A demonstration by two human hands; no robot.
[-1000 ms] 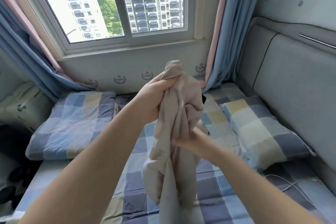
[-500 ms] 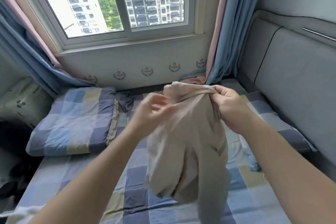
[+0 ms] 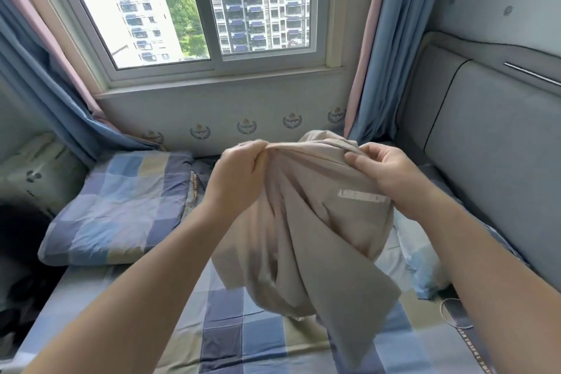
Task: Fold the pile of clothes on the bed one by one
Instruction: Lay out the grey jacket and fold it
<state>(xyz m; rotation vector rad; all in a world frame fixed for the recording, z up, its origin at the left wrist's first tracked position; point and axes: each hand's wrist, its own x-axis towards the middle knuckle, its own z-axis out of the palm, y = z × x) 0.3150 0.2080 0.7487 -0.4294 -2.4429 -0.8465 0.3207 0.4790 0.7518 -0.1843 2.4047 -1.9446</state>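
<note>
Head view: beige garment (image 3: 306, 237) hangs bunched; white lettering blurred.

beige garment (image 3: 303, 237) | bunched, hanging, white lettering | held up above checked bed (image 3: 243, 334)

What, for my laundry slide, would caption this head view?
Left hand and right hand grip a beige garment by its top, above the checked bed.

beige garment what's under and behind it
The beige garment, gripped by the left hand and right hand, hangs over the checked bedsheet. A pillow shows past its right edge; the rest of it and the bed behind are hidden.
</note>
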